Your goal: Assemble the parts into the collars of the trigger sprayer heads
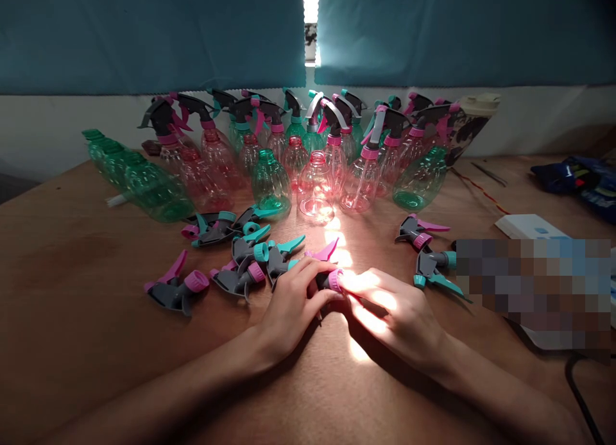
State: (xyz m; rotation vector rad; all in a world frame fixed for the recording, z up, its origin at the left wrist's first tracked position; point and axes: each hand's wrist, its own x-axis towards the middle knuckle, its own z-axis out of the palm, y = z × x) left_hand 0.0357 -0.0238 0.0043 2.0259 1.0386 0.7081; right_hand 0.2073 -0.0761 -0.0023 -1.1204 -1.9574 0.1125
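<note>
In the middle of the table my left hand (299,301) is wrapped round a grey spray trigger head (328,249) with a pink lever and collar. My right hand (394,307) has its fingers pinched at the pink collar's open end; what they grip there, if anything, is hidden. More loose spray trigger heads with pink or teal collars lie to the left, such as a pink one (178,288) and a teal one (248,246). Two others, a pink one (418,230) and a teal one (436,265), rest beyond my right hand.
Behind the hands stand several clear green and pink bottles, among them an uncapped green bottle (271,185) and an uncapped pink bottle (316,188); many at the back carry trigger heads. A patterned tumbler (469,127), a white box (532,227) and a dark blue packet (577,182) are at right.
</note>
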